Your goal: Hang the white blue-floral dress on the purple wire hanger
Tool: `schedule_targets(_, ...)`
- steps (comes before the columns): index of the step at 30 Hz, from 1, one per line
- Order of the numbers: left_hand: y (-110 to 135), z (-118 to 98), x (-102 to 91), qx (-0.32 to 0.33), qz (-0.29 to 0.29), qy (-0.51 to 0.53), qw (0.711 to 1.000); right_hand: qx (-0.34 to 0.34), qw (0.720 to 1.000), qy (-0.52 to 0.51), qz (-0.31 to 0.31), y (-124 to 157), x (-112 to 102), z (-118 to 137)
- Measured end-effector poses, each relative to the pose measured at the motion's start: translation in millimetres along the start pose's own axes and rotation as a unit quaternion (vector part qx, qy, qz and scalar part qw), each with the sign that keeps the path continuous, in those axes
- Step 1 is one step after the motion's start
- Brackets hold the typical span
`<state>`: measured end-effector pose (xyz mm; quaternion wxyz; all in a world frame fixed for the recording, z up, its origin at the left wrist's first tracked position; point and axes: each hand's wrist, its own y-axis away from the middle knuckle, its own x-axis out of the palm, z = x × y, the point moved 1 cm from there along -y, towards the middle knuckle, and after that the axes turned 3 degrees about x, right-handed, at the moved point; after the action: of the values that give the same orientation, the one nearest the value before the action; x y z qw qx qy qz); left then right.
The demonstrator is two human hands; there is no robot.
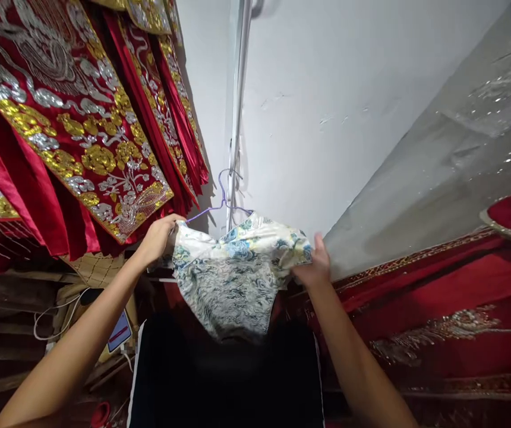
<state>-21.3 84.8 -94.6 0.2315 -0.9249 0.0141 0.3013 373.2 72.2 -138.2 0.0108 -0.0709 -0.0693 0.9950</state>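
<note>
A floral short-sleeved top (233, 285) in white, blue and pale yellow hangs in front of me on a purple wire hanger (206, 211). My left hand (160, 241) is closed on its left shoulder, close to the hanger's arm. At the right sleeve, my right hand (315, 264) touches the cloth, blurred, with the thumb pointing up and the other fingers mostly hidden by the sleeve. The hanger's hook rests at a narrow vertical metal rail (237, 89). The lower part of the top is smeared by motion.
Red costumes with gold and silver sequins (99, 137) hang at the upper left. Clear plastic sheeting (451, 148) and red embroidered cloth (460, 309) fill the right side. A lit phone (119, 331) and a white cable (41, 330) lie at lower left.
</note>
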Motion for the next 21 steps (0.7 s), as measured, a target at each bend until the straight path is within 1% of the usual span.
schedule_targets(1,-3,-1,-0.9,-0.003,0.015,0.011,1.000,0.002,0.998,-0.068,0.010,1,-4,5)
schedule_targets(3,-14,-5,0.0,-0.008,0.039,0.016,0.999,-0.006,0.982,-0.185,0.027,0,-7,23)
schedule_targets(5,-25,-12,3.7,-0.004,0.041,0.007,0.999,-0.024,0.971,-0.236,0.043,-3,1,46)
schedule_targets(6,-30,-15,6.3,-0.001,0.030,0.003,1.000,-0.031,0.968,-0.242,0.056,-5,8,58)
schedule_targets(8,-37,-18,11.9,0.001,-0.017,0.007,1.000,-0.035,0.967,-0.227,0.110,-2,26,78)
schedule_targets(9,-37,-18,15.0,-0.003,-0.043,0.019,0.999,-0.034,0.964,-0.210,0.157,2,36,85)
schedule_targets(10,-36,-18,18.2,-0.007,-0.068,0.040,0.997,-0.035,0.958,-0.185,0.217,8,45,88)
schedule_targets(11,-34,-18,21.5,-0.012,-0.090,0.068,0.993,-0.040,0.949,-0.149,0.276,15,52,88)
schedule_targets(12,-31,-19,25.2,-0.014,-0.108,0.101,0.989,-0.051,0.941,-0.105,0.317,21,58,85)
schedule_targets(13,-27,-22,29.2,-0.012,-0.121,0.133,0.984,-0.068,0.940,-0.057,0.329,25,62,80)
schedule_targets(14,-24,-28,33.8,-0.004,-0.126,0.164,0.978,-0.091,0.948,-0.011,0.306,26,65,73)
schedule_targets(15,-21,-36,39.2,0.008,-0.120,0.193,0.974,-0.116,0.960,0.031,0.255,25,66,66)
schedule_targets(16,-19,-47,45.3,0.023,-0.104,0.224,0.969,-0.138,0.970,0.064,0.187,22,65,59)
schedule_targets(17,-17,-61,52.0,0.035,-0.075,0.260,0.962,-0.154,0.976,0.091,0.122,16,64,52)
schedule_targets(18,-15,-75,58.9,0.045,-0.039,0.304,0.951,-0.163,0.978,0.111,0.074,10,63,46)
schedule_targets(19,-14,-90,65.7,0.048,0.003,0.354,0.934,-0.160,0.978,0.127,0.050,5,60,41)
schedule_targets(20,-13,-104,72.0,0.045,0.050,0.405,0.912,-0.146,0.979,0.135,0.049,0,57,37)
schedule_targets(21,-12,-116,77.1,0.038,0.092,0.451,0.887,-0.122,0.981,0.135,0.067,-3,52,34)
